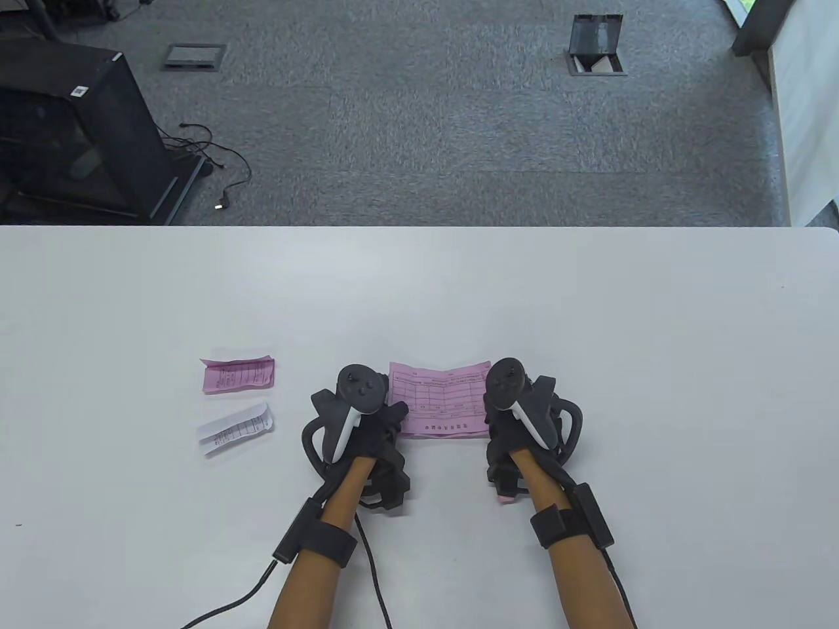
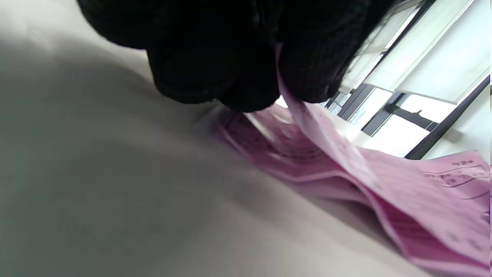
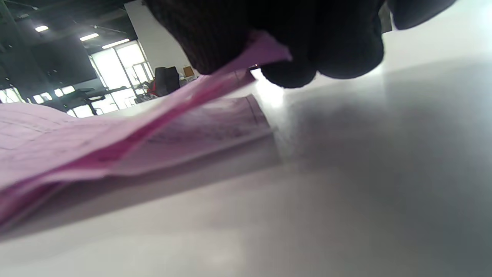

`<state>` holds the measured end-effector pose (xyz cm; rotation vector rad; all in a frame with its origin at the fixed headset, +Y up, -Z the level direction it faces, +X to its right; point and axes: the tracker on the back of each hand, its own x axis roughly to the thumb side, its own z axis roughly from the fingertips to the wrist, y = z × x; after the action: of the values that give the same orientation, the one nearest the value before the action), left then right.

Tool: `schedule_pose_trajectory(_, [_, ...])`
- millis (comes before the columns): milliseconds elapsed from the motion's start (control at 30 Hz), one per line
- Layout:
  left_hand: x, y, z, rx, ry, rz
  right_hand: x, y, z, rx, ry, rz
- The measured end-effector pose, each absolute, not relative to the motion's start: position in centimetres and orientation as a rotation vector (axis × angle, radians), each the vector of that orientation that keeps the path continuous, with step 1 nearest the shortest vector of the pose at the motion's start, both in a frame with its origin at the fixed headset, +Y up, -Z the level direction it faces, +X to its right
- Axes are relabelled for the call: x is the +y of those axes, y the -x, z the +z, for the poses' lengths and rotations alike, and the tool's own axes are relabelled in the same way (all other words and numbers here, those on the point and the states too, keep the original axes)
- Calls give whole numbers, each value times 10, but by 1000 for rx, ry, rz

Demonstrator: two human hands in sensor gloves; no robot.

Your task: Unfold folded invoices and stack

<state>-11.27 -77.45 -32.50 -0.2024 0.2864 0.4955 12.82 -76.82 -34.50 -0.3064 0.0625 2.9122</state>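
An unfolded pink invoice (image 1: pixel 440 396) is held between my hands near the table's front middle. My left hand (image 1: pixel 383 419) pinches its left edge; the left wrist view shows the sheet (image 2: pixel 346 154) rising into the gloved fingers (image 2: pixel 246 65), above another pink sheet (image 2: pixel 276 150) lying flat. My right hand (image 1: pixel 495 426) pinches its right edge; the right wrist view shows the corner (image 3: pixel 265 52) between the fingers (image 3: pixel 307 42), over a flat pink sheet (image 3: pixel 207 130). A folded pink invoice (image 1: pixel 238 375) and a folded white invoice (image 1: pixel 234 429) lie to the left.
The white table (image 1: pixel 590 314) has its far edge at mid-frame, with grey carpet beyond. A black cabinet (image 1: pixel 72 137) stands on the floor at far left. Cables (image 1: pixel 367 570) trail from my left wrist across the table's front.
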Motion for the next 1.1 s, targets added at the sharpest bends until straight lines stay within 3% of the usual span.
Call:
schedule_pose_trajectory(633, [-773,105,-327,327,234,150,-777,-124,-346,221,462,3046])
schedule_pose_trajectory(1100, [-772,112,-324,328,227,166,-779,-133,-344,257,477,2896])
